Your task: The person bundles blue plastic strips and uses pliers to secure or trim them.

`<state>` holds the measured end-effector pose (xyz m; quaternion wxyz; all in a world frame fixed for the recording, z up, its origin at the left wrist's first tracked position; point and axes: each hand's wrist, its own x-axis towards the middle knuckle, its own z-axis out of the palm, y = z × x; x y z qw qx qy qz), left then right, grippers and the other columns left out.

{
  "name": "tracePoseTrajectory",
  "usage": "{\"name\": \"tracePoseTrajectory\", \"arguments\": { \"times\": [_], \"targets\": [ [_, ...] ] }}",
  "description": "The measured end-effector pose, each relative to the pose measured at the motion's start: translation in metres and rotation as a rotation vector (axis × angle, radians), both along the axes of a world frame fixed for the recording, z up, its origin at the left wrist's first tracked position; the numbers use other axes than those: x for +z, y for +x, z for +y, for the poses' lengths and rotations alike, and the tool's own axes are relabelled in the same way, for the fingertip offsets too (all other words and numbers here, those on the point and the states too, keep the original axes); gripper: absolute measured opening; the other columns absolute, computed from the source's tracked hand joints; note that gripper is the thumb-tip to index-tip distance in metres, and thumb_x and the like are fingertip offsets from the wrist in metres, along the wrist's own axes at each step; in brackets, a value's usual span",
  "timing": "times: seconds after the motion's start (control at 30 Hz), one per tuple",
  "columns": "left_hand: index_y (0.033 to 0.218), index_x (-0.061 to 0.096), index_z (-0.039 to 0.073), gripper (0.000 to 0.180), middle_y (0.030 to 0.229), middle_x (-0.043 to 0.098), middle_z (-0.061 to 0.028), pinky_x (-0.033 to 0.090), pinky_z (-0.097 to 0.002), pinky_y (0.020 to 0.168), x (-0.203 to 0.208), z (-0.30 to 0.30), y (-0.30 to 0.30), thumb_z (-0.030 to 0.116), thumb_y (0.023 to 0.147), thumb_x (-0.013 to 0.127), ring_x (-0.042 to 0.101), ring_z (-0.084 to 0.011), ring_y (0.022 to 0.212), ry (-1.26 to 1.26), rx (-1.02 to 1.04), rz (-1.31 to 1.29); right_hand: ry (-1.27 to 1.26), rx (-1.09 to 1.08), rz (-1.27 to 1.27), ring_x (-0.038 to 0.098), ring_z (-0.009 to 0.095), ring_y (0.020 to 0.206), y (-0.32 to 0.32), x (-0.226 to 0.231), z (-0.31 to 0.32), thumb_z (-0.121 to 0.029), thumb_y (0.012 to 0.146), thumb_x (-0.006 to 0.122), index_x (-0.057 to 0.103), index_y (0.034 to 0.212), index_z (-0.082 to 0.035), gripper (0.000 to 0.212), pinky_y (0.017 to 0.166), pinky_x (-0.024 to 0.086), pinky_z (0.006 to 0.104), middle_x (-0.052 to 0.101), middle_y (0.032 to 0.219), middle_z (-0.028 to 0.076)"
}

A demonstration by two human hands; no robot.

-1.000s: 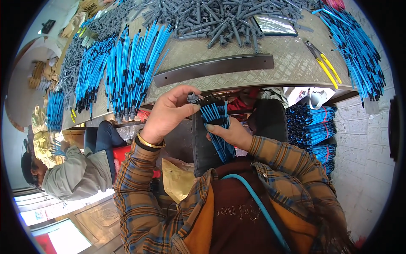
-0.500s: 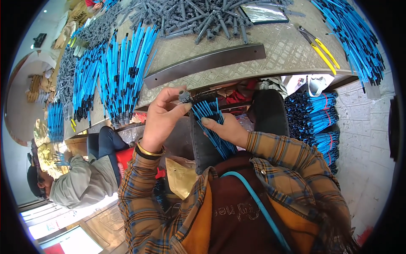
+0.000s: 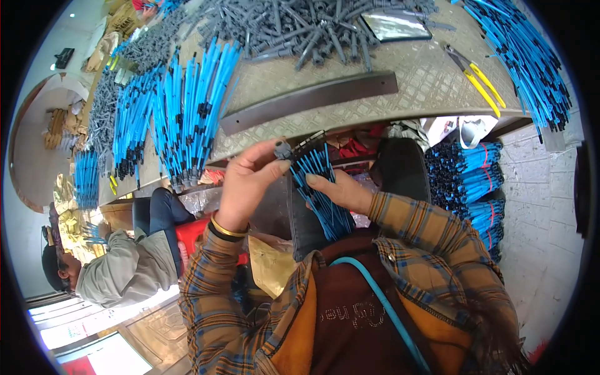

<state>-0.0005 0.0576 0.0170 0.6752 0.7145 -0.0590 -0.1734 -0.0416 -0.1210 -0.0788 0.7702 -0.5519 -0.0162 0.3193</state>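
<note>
Between the thumb and fingers of my left hand is a small grey plastic fitting. It sits beside the upper black ends of a bundle of thin blue tubes. My right hand is closed round that bundle, its thumb lying across the tubes. The bundle slants down over my lap towards my body. Whether the fitting touches one of the tubes, I cannot tell.
Ahead, the table carries a dark metal bar, a heap of grey plastic parts, yellow-handled pliers and blue tube bundles. Tied bundles are stacked at right. At left sits another person.
The whole view has shifted slightly. Both hands keep their holds, and the fitting stays close to the black ends of the tube bundle.
</note>
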Motion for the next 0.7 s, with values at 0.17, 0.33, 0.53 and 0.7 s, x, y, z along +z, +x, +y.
{"name": "tracePoseTrajectory", "arguments": {
  "times": [0.17, 0.33, 0.53, 0.7],
  "targets": [
    [0.112, 0.057, -0.001, 0.038, 0.1, 0.061, -0.0038, 0.046, -0.0224, 0.077, -0.014, 0.0, -0.005, 0.005, 0.076, 0.068, 0.055, -0.008, 0.09, 0.341, 0.009, -0.271, -0.055, -0.091, -0.108, 0.062, 0.015, 0.064, -0.004, -0.033, 0.006, -0.036, 0.089, 0.051, 0.055, 0.099, -0.003, 0.035, 0.056, 0.051, 0.0275, 0.062, 0.077, 0.006],
    [0.112, 0.056, -0.003, 0.037, 0.089, 0.062, -0.0022, 0.048, -0.0215, 0.069, -0.014, -0.008, -0.017, 0.002, 0.077, 0.066, 0.057, -0.0068, 0.077, 0.261, 0.026, -0.271, -0.057, -0.105, -0.046, 0.06, 0.013, 0.068, -0.017, -0.022, 0.004, -0.036, 0.089, 0.052, 0.058, 0.096, -0.003, 0.035, 0.06, 0.049, 0.0271, 0.061, 0.078, 0.004],
    [0.111, 0.056, -0.003, 0.036, 0.088, 0.062, -0.0024, 0.049, -0.021, 0.064, -0.016, -0.01, -0.015, 0.002, 0.077, 0.066, 0.057, -0.0063, 0.072, 0.298, 0.045, -0.368, -0.122, -0.131, -0.038, 0.055, 0.01, 0.074, -0.016, -0.02, 0.004, -0.04, 0.087, 0.052, 0.063, 0.092, -0.002, 0.04, 0.067, 0.045, 0.0266, 0.061, 0.079, 0.001],
    [0.109, 0.058, -0.001, 0.033, 0.091, 0.062, -0.0026, 0.047, -0.0216, 0.07, -0.021, -0.012, -0.007, 0.002, 0.076, 0.064, 0.056, -0.007, 0.08, 0.122, 0.059, -0.159, -0.144, -0.186, -0.195, 0.054, 0.009, 0.074, -0.015, -0.027, 0.005, -0.039, 0.088, 0.052, 0.062, 0.094, -0.001, 0.04, 0.068, 0.045, 0.0275, 0.061, 0.079, 0.001]
  ]
}}
